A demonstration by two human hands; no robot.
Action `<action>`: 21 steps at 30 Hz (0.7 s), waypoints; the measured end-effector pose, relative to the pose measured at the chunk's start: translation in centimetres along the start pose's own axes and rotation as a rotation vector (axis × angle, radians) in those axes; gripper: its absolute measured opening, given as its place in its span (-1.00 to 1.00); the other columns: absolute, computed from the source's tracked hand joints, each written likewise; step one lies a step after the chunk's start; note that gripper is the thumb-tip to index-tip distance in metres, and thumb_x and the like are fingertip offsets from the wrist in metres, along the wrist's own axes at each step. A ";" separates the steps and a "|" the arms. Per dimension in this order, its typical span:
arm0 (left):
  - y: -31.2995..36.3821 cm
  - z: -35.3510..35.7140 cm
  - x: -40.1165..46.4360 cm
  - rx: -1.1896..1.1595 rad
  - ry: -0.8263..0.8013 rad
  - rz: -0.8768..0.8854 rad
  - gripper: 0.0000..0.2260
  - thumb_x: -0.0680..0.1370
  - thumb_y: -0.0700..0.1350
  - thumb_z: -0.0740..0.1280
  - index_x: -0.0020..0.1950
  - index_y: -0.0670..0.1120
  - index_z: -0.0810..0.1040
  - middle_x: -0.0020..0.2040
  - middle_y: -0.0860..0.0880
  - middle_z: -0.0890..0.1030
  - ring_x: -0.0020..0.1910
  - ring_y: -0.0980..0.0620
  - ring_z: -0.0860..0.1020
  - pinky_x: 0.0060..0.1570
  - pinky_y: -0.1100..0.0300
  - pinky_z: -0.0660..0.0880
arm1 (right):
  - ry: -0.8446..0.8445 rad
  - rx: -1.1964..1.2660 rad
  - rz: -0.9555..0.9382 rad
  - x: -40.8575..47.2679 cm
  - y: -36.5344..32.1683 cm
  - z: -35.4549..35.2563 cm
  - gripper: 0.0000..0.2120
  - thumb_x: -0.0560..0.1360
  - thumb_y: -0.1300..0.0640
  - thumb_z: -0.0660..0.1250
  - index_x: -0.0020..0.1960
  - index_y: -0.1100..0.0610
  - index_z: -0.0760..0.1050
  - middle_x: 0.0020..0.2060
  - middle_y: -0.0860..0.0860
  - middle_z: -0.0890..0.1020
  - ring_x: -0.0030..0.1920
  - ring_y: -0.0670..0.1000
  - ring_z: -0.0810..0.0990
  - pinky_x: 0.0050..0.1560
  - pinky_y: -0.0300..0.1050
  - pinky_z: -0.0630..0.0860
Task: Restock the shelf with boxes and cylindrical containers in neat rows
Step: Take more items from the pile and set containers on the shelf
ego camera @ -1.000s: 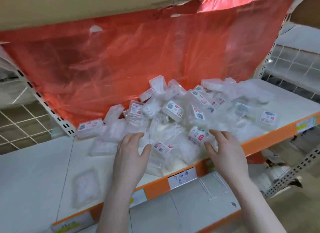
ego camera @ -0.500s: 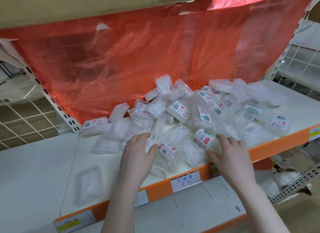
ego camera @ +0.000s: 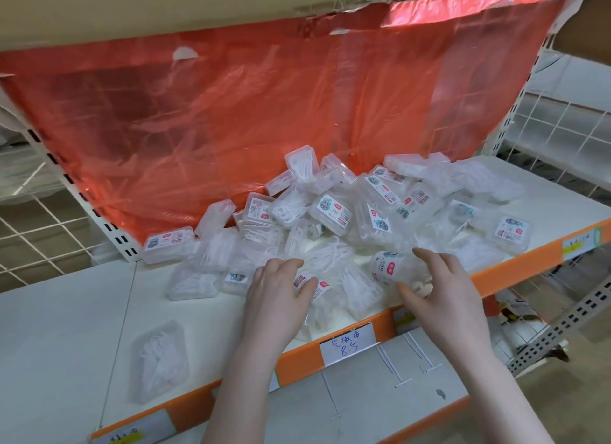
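Note:
A loose heap of clear plastic boxes (ego camera: pixel 334 212) filled with white floss picks, many with small labels, lies on the white shelf (ego camera: pixel 66 328). My left hand (ego camera: pixel 277 298) rests flat on the near boxes of the heap, its thumb over a labelled box (ego camera: pixel 322 285). My right hand (ego camera: pixel 439 288) lies at the heap's near right side. Its fingers and thumb are spread either side of a labelled clear container (ego camera: pixel 385 265), touching it. One box (ego camera: pixel 162 361) sits alone at the shelf's front left.
An orange plastic sheet (ego camera: pixel 264 123) hangs behind the heap under a cardboard panel. The shelf's orange front edge (ego camera: pixel 529 262) carries a handwritten price tag (ego camera: pixel 347 344). White wire grids (ego camera: pixel 39 232) flank both sides. A lower shelf (ego camera: pixel 363 410) juts out below.
Both hands have stayed on the near side of the heap. The right thumb has spread out beneath the labelled container. The view has shifted slightly.

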State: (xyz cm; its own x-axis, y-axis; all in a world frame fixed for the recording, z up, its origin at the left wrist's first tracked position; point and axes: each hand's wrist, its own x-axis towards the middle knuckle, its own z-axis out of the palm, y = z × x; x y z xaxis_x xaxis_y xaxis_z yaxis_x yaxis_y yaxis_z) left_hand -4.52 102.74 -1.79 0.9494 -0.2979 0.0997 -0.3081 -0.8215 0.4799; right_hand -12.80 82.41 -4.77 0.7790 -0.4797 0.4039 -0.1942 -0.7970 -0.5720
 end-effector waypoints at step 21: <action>1.2 -0.1 -0.1 -0.098 -0.155 0.036 -0.51 0.38 0.16 0.45 0.24 0.06 0.42 0.15 0.07 0.48 0.16 0.08 0.44 0.08 0.20 0.37 | 0.020 -0.046 0.032 -0.7 0.6 -1.3 -0.50 0.36 0.16 0.47 0.28 0.11 0.47 0.12 0.07 0.52 0.12 0.13 0.50 -0.02 -0.11 0.35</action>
State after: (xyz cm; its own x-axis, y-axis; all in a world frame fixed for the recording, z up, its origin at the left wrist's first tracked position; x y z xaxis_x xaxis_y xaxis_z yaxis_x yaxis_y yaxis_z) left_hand -4.94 101.81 -1.14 0.9147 -0.4039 -0.0139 -0.3269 -0.7597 0.5621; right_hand -14.28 81.78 -4.50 0.7602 -0.5116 0.4004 -0.2458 -0.7971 -0.5516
